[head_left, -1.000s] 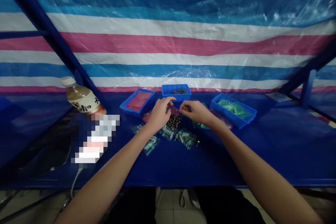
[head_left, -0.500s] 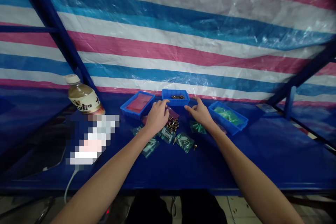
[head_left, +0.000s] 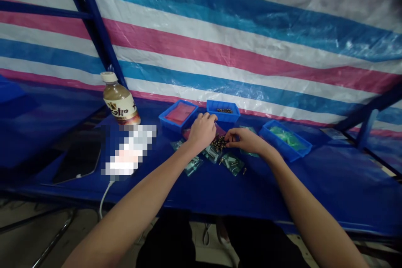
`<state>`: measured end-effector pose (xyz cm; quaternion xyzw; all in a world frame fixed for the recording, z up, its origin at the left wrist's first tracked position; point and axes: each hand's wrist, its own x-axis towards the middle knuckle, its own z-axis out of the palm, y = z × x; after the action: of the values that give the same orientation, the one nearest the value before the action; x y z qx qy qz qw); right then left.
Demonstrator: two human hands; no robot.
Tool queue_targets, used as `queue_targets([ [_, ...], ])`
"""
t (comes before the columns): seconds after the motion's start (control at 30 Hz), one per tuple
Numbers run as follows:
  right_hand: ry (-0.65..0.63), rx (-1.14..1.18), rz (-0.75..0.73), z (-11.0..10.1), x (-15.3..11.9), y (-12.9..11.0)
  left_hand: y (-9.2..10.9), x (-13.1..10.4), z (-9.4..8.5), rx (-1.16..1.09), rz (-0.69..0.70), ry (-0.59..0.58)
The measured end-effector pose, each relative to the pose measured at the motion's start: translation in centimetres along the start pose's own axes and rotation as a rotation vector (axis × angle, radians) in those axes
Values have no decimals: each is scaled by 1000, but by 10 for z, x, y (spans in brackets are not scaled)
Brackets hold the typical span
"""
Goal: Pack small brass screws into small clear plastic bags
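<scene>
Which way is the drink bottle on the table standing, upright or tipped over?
Upright: the bottle has its white cap at the top and its base down on the table.

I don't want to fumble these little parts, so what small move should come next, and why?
Probably pinch one part with the right hand: its fingers are at the edge of the pile of small metal parts, while the left hand sits on the pile's other side.
</scene>
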<state>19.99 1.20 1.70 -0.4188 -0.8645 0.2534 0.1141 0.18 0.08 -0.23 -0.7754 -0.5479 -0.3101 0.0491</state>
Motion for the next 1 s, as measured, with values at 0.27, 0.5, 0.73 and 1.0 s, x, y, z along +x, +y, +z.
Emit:
queue_targets([
  [0.27, 185, -142, -18, 1, 2, 0, 3, 0, -2, -41, 28, -15],
  [0.5, 394, -139, -115, 2, 2, -16, 9, 4, -4, -372, 43, -154],
  [0.73, 424, -141, -236, 0, 0, -17, 1, 8, -9, -687, -64, -270],
  [1.0, 387, -186, -180, 2, 1, -10, -1, 10, -6, -518, -63, -162],
])
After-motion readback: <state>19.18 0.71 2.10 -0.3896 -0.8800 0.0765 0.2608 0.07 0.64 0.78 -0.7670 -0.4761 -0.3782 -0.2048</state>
